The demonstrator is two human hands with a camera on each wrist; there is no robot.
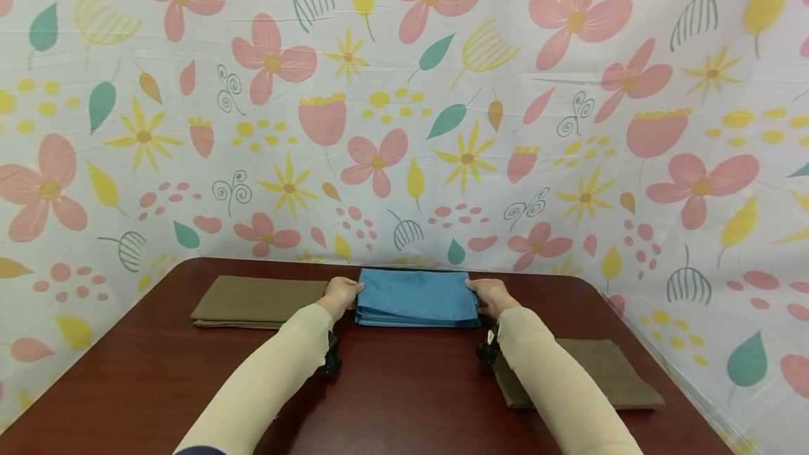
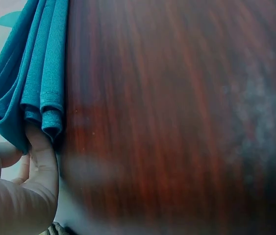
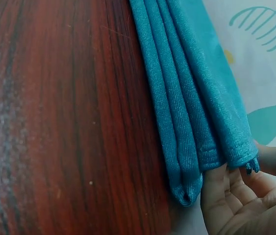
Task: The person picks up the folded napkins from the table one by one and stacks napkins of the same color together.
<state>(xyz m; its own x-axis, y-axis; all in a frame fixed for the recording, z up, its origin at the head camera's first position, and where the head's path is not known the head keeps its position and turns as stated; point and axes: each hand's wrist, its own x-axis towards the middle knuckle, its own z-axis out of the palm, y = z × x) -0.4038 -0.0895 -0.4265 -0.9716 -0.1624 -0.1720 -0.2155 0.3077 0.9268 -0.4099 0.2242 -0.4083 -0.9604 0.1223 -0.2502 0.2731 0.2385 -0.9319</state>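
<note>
We see the blue cloth [image 1: 417, 293] lying folded in layers at the far middle of the table [image 1: 404, 392], its left end pinched by our left hand [image 1: 342, 293] and its right end by our right hand [image 1: 494, 295]. Just left of our left hand we have a folded brown cloth [image 1: 253, 299]; another [image 1: 609, 371] lies nearer us, partly under our right sleeve [image 1: 556, 378], while a flowered sheet [image 1: 404, 111] hangs behind.

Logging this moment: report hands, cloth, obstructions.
Left hand, right hand gripping opposite ends of blue cloth. Folded, layered. Brown cloth beside left hand; nothing visibly blocking.
</note>
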